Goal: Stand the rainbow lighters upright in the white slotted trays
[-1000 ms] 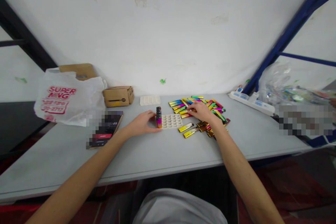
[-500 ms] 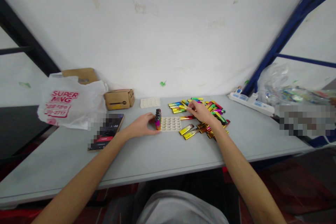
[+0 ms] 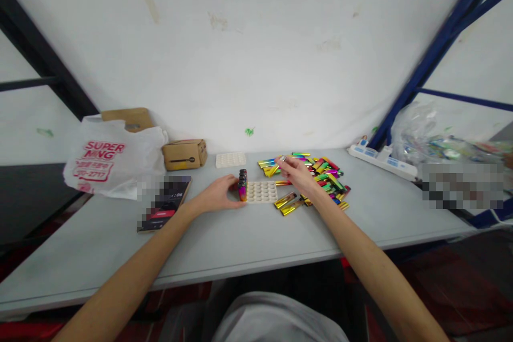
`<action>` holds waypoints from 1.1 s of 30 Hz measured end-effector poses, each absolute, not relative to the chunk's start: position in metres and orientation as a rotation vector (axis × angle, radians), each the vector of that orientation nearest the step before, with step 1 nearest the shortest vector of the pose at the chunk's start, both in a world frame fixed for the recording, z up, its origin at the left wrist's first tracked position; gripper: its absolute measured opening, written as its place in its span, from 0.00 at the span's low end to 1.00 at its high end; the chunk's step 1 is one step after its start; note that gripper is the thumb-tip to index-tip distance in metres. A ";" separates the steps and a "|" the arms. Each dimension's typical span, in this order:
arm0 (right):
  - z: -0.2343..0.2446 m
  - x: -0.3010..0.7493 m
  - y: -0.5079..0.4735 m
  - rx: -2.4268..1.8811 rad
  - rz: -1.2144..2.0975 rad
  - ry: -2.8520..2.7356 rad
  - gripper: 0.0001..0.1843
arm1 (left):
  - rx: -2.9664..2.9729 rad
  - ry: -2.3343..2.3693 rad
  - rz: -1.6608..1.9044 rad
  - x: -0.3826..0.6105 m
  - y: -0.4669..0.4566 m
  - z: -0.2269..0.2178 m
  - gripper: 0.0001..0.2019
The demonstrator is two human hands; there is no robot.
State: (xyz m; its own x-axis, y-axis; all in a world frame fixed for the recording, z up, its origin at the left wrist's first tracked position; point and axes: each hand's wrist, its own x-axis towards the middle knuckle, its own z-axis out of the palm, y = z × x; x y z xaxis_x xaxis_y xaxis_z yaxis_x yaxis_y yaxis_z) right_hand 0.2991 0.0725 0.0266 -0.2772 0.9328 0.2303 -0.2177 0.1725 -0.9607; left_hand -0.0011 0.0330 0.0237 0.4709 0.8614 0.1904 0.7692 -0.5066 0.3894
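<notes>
A white tray with rows of round holes lies on the table. At its left end stands a row of several shiny lighters, upright, with black tops. My left hand is curved around that end, the thumb by the near corner and the fingers partly hidden behind the lighters. Above the left part of a loose pile of metallic coloured lighters, my right hand pinches one lighter, whose silvery end shows at the fingertips. Two gold lighters lie just right of the tray.
A second white tray lies against the wall. Leftward are a small cardboard box, a white plastic bag and a phone. A white power strip and clear plastic bags are at the right, by a blue frame.
My right hand has moved slightly left from the pile toward the tray, a lighter raised in its fingers. My left hand stays at the tray's left end. The view has shifted a little.
</notes>
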 end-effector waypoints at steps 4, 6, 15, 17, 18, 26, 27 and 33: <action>0.026 0.285 0.064 -0.706 1.556 -1.341 0.27 | 2.466 1.389 0.534 0.000 0.032 0.025 0.27; 0.026 0.281 0.060 -0.661 1.666 -1.338 0.28 | 2.458 1.390 0.532 0.000 0.031 0.026 0.27; 0.029 0.280 0.056 -0.889 1.493 -1.424 0.33 | 2.460 1.385 0.534 0.002 0.030 0.030 0.27; 0.027 0.278 0.057 -0.968 1.394 -1.463 0.35 | 2.455 1.393 0.531 0.002 0.030 0.030 0.27; 0.026 0.277 0.058 -1.003 1.331 -1.488 0.36 | 2.455 1.395 0.526 0.002 0.030 0.030 0.27; 0.011 0.270 0.064 -1.183 0.842 -1.705 0.30 | 2.468 1.390 0.501 0.002 0.030 0.029 0.28; 0.011 0.269 0.064 -1.195 0.817 -1.717 0.28 | 2.471 1.389 0.502 0.002 0.030 0.029 0.28; 0.011 0.269 0.063 -1.222 0.766 -1.736 0.22 | 2.470 1.390 0.522 0.002 0.030 0.029 0.26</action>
State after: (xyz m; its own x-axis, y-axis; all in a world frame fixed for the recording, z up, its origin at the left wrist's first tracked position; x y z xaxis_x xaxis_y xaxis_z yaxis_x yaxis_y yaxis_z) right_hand 0.2685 0.0632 0.0114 -0.1545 0.9429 0.2950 0.4180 0.3329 -0.8453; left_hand 0.0022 0.0301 0.0289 0.4779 0.8595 0.1814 0.7666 -0.5089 0.3916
